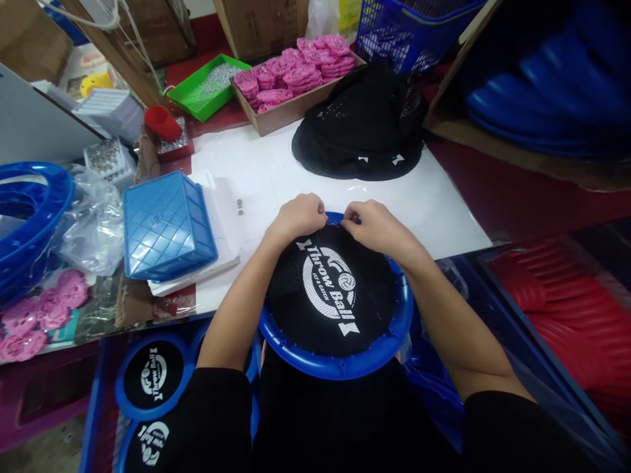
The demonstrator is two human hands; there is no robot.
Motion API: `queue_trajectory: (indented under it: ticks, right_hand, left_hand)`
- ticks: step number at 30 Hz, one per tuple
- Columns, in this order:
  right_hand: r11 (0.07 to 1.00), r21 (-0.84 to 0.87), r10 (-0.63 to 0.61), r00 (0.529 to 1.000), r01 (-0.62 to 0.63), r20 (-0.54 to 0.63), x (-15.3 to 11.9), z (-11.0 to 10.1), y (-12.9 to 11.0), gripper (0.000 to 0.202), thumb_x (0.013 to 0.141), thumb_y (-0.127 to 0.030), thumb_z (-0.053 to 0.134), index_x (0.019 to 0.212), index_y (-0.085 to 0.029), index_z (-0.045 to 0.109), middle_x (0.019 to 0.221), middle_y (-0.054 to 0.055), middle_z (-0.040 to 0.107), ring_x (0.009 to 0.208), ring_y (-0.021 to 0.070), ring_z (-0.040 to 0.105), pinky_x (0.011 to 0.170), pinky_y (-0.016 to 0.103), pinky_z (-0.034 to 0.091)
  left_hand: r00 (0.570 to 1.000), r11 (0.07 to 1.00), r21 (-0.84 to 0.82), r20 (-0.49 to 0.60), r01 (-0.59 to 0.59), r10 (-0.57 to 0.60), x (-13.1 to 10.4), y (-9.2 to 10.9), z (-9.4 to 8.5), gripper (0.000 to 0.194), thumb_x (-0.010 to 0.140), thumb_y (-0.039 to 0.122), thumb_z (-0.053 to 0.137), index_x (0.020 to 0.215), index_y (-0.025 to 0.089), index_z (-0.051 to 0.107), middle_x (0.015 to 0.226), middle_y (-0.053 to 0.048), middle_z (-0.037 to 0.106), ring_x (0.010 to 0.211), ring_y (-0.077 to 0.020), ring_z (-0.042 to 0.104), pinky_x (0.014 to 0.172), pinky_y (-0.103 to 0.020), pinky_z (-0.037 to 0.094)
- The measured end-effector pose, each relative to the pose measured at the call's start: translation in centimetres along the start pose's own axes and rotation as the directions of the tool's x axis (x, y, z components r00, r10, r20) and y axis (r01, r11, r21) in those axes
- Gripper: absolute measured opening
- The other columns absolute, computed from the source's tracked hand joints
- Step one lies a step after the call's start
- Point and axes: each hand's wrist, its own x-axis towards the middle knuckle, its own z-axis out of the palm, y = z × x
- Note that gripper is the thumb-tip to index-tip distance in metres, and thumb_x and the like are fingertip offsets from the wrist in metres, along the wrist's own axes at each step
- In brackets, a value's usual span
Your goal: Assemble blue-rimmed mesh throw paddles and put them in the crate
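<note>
A round black mesh disc [296, 289] with white "Throw Ball" print sits in a blue plastic ring [340, 366], resting against the person's lap and the table edge. At the ring's far edge, my left hand [306, 213] is closed, its fingertips pinching the mesh border. Just to its right, my right hand [369, 222] is closed too, thumb and fingers pressed on the same border. A small gap parts the two hands. A pile of black mesh pieces [359, 131] lies beyond them on the white sheet [266, 157].
An upturned blue basket [165, 223] stands at the left. Behind are a green tray [204, 89], a box of pink pieces [290, 72] and a blue crate [399, 33]. Finished-looking discs [154, 376] lie lower left; red parts [557, 315] fill a bin at right.
</note>
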Motion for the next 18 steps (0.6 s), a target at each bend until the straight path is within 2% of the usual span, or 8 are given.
queue_trajectory:
  ticks: [9, 14, 18]
  right_hand:
    - [0.999, 0.032, -0.021, 1.000, 0.021, 0.009, -0.2, -0.7, 0.0, 0.011, 0.091, -0.020, 0.064, 0.080, -0.022, 0.066, 0.086, 0.006, 0.072, 0.084, 0.0233, 0.063, 0.077, 0.035, 0.046]
    - [0.999, 0.006, -0.045, 0.999, 0.045, -0.009, -0.4, -0.3, 0.0, 0.013, 0.092, -0.018, 0.058, 0.081, -0.022, 0.064, 0.084, 0.007, 0.069, 0.087, 0.0260, 0.061, 0.077, 0.037, 0.046]
    - [0.986, 0.036, -0.161, 0.985, 0.164, -0.068, -0.2, 0.5, -0.5, 0.020, 0.094, -0.015, 0.049, 0.094, -0.021, 0.068, 0.100, 0.010, 0.072, 0.100, 0.0292, 0.062, 0.092, 0.045, 0.047]
  left_hand:
    - [0.997, 0.993, 0.086, -0.005, -0.082, 0.083, -0.7, -0.6, 0.0, 0.017, 0.091, 0.024, 0.059, 0.079, 0.019, 0.070, 0.090, -0.009, 0.073, 0.082, -0.0214, 0.063, 0.075, -0.034, 0.047]
    - [0.996, 0.995, 0.045, -0.008, -0.092, 0.092, -0.5, -1.1, 0.3, 0.018, 0.095, 0.031, 0.059, 0.086, 0.021, 0.071, 0.100, -0.007, 0.076, 0.092, -0.0229, 0.065, 0.080, -0.034, 0.047]
    - [0.997, 0.995, 0.077, -0.030, -0.067, 0.070, -0.7, -1.1, 0.6, 0.020, 0.097, 0.032, 0.056, 0.093, 0.021, 0.073, 0.104, -0.007, 0.076, 0.096, -0.0246, 0.066, 0.081, -0.035, 0.048]
